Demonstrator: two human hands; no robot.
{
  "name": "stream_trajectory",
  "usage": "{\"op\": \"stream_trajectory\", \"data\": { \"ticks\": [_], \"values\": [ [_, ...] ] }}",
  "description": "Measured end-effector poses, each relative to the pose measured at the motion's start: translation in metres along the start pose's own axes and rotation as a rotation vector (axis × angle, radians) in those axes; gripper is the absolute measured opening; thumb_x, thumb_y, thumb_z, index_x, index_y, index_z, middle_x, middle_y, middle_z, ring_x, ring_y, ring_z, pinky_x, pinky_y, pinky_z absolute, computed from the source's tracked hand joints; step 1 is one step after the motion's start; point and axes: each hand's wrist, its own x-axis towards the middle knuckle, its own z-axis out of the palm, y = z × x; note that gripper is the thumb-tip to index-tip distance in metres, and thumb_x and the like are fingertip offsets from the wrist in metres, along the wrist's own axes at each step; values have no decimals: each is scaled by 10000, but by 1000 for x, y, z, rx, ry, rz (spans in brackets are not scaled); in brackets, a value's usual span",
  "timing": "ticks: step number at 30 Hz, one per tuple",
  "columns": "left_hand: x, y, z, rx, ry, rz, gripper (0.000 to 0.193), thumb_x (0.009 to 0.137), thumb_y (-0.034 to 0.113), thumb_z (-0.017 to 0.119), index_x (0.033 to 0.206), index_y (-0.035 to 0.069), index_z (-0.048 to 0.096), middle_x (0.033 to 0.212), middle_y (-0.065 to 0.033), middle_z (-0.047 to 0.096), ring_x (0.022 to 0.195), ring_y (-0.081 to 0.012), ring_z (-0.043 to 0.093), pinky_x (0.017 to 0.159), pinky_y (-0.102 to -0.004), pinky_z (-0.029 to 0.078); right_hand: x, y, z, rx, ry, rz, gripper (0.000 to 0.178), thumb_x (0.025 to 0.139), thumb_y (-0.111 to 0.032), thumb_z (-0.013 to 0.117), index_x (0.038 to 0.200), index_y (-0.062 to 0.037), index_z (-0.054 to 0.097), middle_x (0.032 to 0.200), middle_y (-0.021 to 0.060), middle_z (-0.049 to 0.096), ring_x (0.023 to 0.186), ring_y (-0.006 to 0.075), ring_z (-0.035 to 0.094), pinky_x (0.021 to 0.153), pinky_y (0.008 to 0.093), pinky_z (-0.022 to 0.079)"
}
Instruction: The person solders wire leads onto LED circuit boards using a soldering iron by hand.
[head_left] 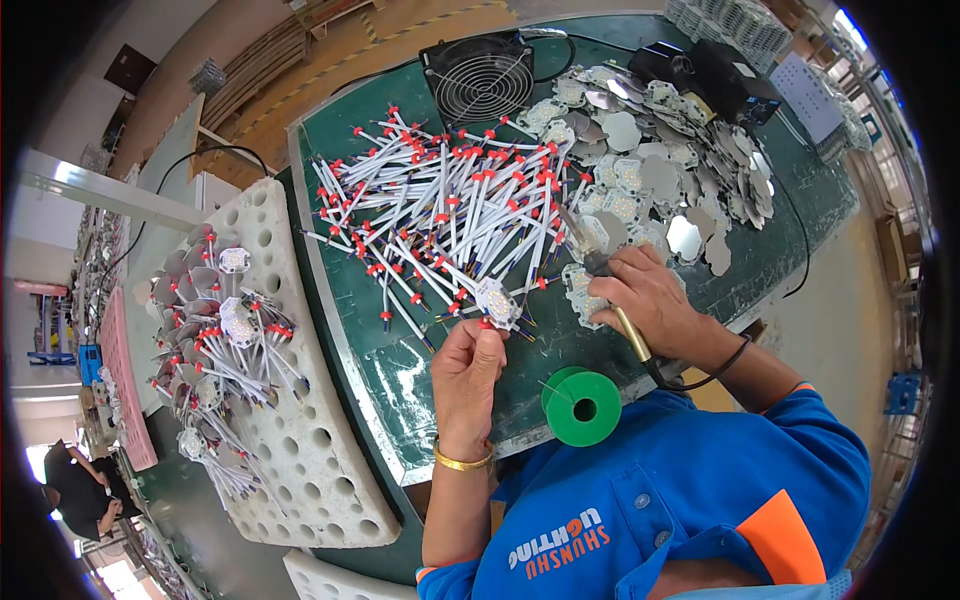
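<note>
At the table's near edge my left hand (pixel 468 365) is closed in a pinch at the lower edge of a small LED board (pixel 496 302). A bit of red shows at the fingertips; the exact grip is hidden. My right hand (pixel 645 300) is wrapped round a soldering iron (pixel 632 335), whose tip points up and left, away from the held board. Under the iron lies another LED board (pixel 580 295). Beyond my left hand spreads a heap of white cables (pixel 440 200) with red caps. A green solder spool (pixel 567 415) stands between my forearms.
A black fan (pixel 485 85) stands at the far edge, with a black box (pixel 735 85) to its right. Loose LED boards and silvery discs (pixel 660 180) pile up at the right. On the left, a white perforated foam board (pixel 300 440) carries wired boards (pixel 225 350). Another person (pixel 85 490) is far left.
</note>
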Motion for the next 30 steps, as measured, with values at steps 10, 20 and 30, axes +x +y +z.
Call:
{"op": "stream_trajectory", "data": {
  "ticks": [10, 20, 30],
  "values": [
    [-14, 20, -15, 352, 260, 228, 133, 860, 92, 580, 969, 17, 596, 785, 22, 554, 707, -35, 480, 621, -165, 373, -4, -6, -4, 3, -38, -1, 365, 661, -211, 693, 951, -102, 501, 823, 77, 486, 833, 258, 471, 728, 370, 351],
    [-11, 22, -27, -891, -73, 96, 168, 905, 178, 510, 1002, 42, 525, 727, -26, 494, 578, -90, 386, 530, -201, 324, -11, -13, 1, 274, -12, 60, 407, 674, -55, 683, 1004, -89, 448, 876, 139, 424, 739, 332, 495, 618, 411, 410],
    [46, 22, -13, 86, 275, 91, 247, 890, 152, 538, 1073, -10, 570, 734, -14, 586, 492, -25, 417, 424, -149, 267, -15, -9, 10, 345, 58, 93, 344, 723, -14, 646, 988, -89, 439, 855, 152, 403, 682, 351, 509, 546, 421, 416]
  ]
}}
